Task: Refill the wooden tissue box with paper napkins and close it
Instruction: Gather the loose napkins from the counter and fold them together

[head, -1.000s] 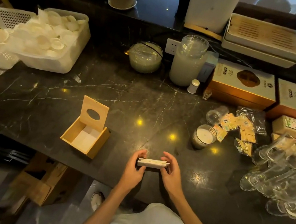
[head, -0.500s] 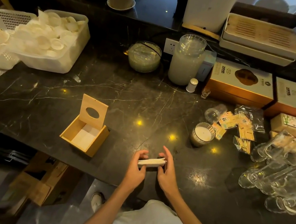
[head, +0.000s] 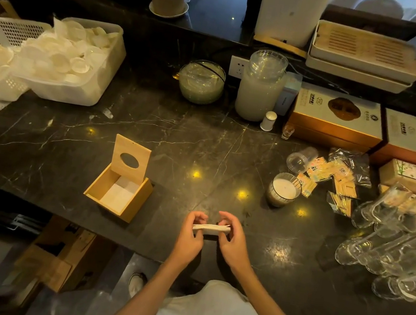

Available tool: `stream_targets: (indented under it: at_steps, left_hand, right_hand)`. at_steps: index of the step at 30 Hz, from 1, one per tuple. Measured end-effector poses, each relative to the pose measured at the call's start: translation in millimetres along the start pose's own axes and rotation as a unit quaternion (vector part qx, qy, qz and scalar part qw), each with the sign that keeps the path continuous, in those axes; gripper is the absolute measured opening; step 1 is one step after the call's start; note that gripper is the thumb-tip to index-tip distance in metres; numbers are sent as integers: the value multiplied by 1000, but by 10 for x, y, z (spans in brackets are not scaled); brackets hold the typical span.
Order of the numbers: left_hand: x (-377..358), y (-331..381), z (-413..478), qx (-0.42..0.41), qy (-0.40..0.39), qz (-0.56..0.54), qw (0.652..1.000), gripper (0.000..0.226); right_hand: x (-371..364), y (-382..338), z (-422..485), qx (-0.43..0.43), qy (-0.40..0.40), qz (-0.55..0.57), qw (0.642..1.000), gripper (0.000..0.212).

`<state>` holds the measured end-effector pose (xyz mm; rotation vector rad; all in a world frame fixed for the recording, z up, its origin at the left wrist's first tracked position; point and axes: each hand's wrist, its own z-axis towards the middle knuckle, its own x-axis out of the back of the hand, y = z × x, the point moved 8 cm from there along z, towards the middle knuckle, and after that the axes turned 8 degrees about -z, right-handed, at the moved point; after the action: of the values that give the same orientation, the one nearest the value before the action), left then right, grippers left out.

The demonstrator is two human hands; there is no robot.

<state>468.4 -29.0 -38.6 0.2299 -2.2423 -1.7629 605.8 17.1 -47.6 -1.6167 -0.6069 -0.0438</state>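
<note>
A small stack of white paper napkins (head: 212, 229) is held flat between both hands just above the black marble counter's near edge. My left hand (head: 188, 238) grips its left end, my right hand (head: 232, 242) grips its right end, fingers curled over the top. To the left stands the wooden tissue box (head: 127, 208), its hinged lid (head: 130, 162) with an oval hole propped upright. White napkins lie inside the box.
A candle glass (head: 283, 190), toothpick packets (head: 333, 176) and several lying glasses (head: 394, 239) crowd the right. Plastic tubs of white cups (head: 68, 58) sit at the back left, jars and gold boxes along the back. A cardboard box (head: 59, 256) is on the floor below.
The napkin stack tilted up at its right end half a second ago and now lies level again. Both hands stay on it at about the same spot.
</note>
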Motion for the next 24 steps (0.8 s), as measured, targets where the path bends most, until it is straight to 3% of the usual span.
stream_targets:
  at_steps: [4, 7, 10, 13, 17, 20, 24]
  left_hand:
    - [124, -123, 18, 48, 13, -7, 999, 25]
    - [251, -164, 70, 99, 23, -32, 994, 23]
    - [267, -227, 81, 194, -30, -67, 978, 23]
    - [276, -208, 74, 226, -56, -63, 970, 23]
    - [250, -14, 143, 169, -95, 11, 981, 20]
    - [271, 183, 243, 85, -134, 111, 981, 17]
    - [355, 462, 309, 38, -176, 133, 975, 16]
  right_hand:
    - [65, 58, 11, -38, -6, -12, 999, 27]
    - [141, 138, 58, -119, -42, 49, 991, 25]
    - [148, 184, 10, -243, -101, 134, 955, 23]
    - [161, 169, -48, -281, -123, 144, 941, 21]
    - [220, 90, -9, -261, -163, 87, 947, 27]
    - [228, -104, 124, -180, -220, -20, 959, 32]
    - [20, -477, 271, -87, -261, -120, 954, 23]
